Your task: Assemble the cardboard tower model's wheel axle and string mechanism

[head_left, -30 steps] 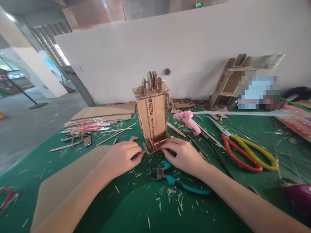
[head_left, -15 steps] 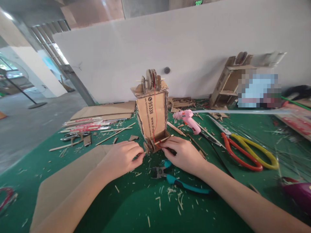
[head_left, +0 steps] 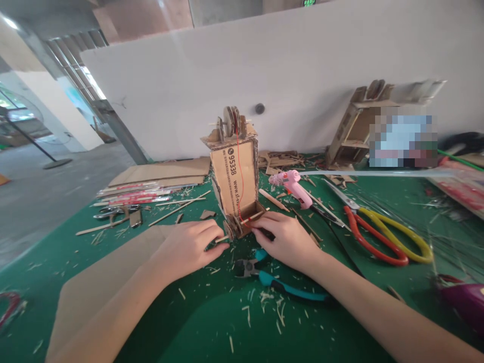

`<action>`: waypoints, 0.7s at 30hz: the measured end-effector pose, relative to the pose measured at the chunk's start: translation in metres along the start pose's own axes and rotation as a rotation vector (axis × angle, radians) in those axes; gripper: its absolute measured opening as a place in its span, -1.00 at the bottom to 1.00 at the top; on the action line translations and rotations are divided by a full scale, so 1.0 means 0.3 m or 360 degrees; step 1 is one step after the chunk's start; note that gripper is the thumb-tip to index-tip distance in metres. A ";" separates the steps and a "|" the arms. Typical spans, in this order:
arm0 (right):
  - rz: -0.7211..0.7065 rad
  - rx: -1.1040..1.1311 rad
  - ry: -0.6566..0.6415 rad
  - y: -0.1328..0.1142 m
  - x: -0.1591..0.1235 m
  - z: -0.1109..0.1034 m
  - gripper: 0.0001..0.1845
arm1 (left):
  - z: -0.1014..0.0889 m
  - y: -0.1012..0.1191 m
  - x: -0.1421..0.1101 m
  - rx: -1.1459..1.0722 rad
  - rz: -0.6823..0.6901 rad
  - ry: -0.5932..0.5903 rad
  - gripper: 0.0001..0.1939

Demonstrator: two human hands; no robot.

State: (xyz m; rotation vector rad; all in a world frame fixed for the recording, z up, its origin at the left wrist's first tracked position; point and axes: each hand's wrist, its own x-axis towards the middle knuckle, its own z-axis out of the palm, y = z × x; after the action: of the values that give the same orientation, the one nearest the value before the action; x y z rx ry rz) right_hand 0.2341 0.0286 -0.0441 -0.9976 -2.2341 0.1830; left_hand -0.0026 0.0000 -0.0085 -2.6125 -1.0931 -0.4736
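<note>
A cardboard tower (head_left: 240, 176) stands upright on the table, with cardboard wheels (head_left: 231, 121) on a stick axle at its top. A thin red string (head_left: 243, 186) runs down its front to a wooden stick (head_left: 252, 218) across the open box at its base. My right hand (head_left: 285, 237) grips the box's lower right edge, fingertips partly hidden. At the left of the base, a short stick end (head_left: 222, 239) pokes out beside small cardboard discs (head_left: 230, 226). Around that stick end my left hand (head_left: 194, 244) is loosely open, thumb apart from the forefinger.
Teal-handled cutters (head_left: 280, 285) lie just in front of the tower. To the right are a pink glue gun (head_left: 297, 189) and large scissors (head_left: 378, 232). A cardboard sheet (head_left: 98, 282) lies under my left forearm. Wood scraps litter the green table (head_left: 181, 333).
My left thumb and forefinger have parted, showing more of the stick end between them. The tower's top has shifted slightly left. My right hand keeps its place.
</note>
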 end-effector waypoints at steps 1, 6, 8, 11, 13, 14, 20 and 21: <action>0.0002 -0.0005 -0.0001 0.001 -0.001 0.001 -0.79 | 0.006 -0.002 -0.002 -0.0004 0.0003 0.0006 -0.83; -0.0010 -0.0059 0.0002 0.001 -0.001 0.001 -0.80 | 0.021 -0.008 -0.008 -0.0012 0.0044 0.0017 -0.79; -0.0016 -0.0092 0.0008 0.000 0.000 -0.001 -0.80 | 0.018 -0.011 -0.009 -0.0002 0.0056 0.0027 -0.78; -0.0029 -0.0125 0.0013 -0.002 0.001 -0.002 -0.81 | 0.013 -0.018 -0.011 0.0008 0.0042 0.0040 -0.80; -0.0036 -0.0133 0.0017 -0.002 0.001 -0.002 -0.81 | 0.012 -0.023 -0.013 0.0010 0.0025 0.0033 -0.80; -0.0039 -0.0132 0.0018 -0.002 0.001 -0.002 -0.81 | 0.013 -0.024 -0.013 0.0011 0.0018 0.0029 -0.79; -0.0065 -0.0097 0.0000 0.003 0.002 0.003 -0.77 | 0.018 -0.025 -0.016 0.0078 -0.0051 0.0030 -0.75; -0.0059 -0.0095 -0.0005 0.004 0.001 0.002 -0.77 | 0.018 -0.025 -0.017 0.0083 -0.0075 0.0034 -0.75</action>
State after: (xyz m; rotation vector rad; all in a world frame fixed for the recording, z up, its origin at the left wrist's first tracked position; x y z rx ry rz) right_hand 0.2341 0.0298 -0.0449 -0.9873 -2.2710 0.1023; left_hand -0.0103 0.0039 -0.0146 -2.5363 -1.1465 -0.4755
